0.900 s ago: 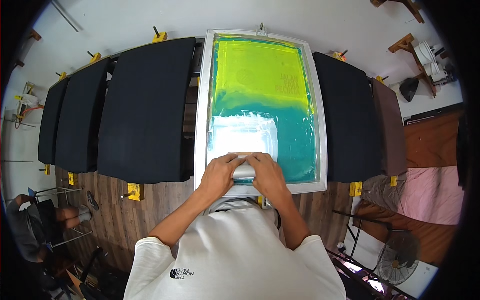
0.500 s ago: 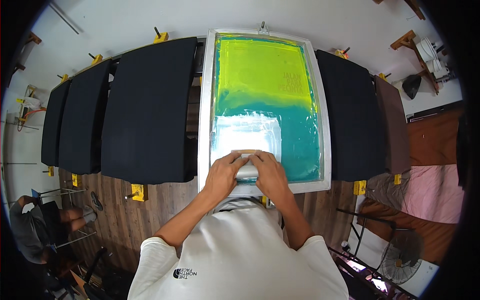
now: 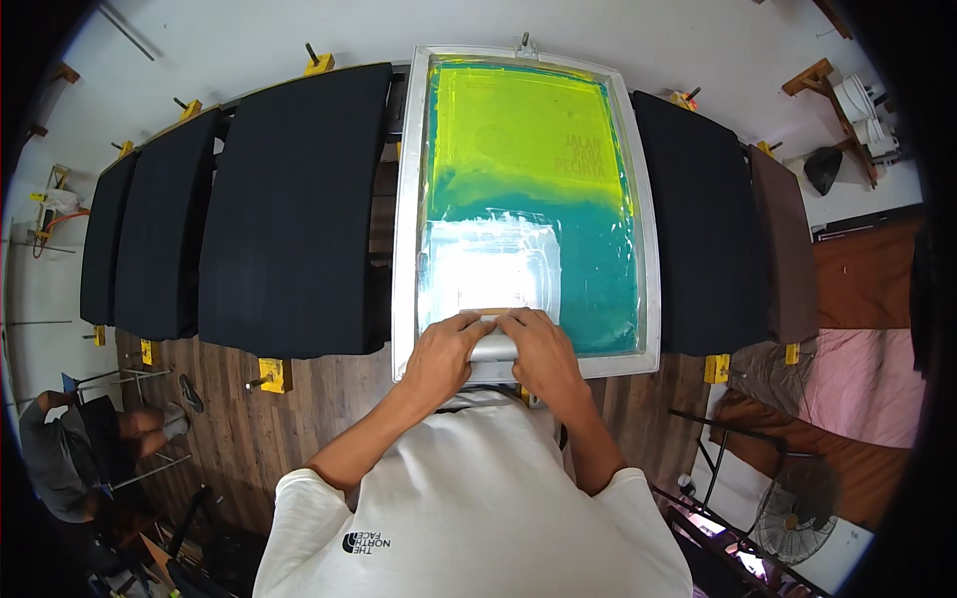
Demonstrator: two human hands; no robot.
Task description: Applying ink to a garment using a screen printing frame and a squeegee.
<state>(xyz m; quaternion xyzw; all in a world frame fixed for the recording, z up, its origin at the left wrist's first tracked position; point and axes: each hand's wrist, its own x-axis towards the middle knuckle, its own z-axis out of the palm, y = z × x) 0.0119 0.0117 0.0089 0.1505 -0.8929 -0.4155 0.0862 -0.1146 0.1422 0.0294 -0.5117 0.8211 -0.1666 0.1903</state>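
A silver-framed printing screen [image 3: 650, 271] holds lime ink [image 3: 518, 110] at the far part, teal [image 3: 598, 269] around and below it, and a white ink patch [image 3: 478, 259] at the near left. My left hand [image 3: 444, 354] and my right hand [image 3: 538, 354] both grip a squeegee [image 3: 490, 345] with a silver handle and a tan top strip, held low on the screen near its front edge. My fingertips curl over its far side, thumbs close together at the middle.
Black-covered boards [image 3: 289, 209] on yellow clamps [image 3: 274, 375] flank the screen, with a maroon one [image 3: 783, 244] at the right. A seated person [image 3: 80, 458] is at lower left. Bedding [image 3: 857, 384], a standing fan [image 3: 796, 513] and a wall shelf with white containers [image 3: 852, 110] are at right.
The squeegee and both hands have moved a little toward me across the white patch, showing more of it beyond the tool. The screen sits slightly higher in the view.
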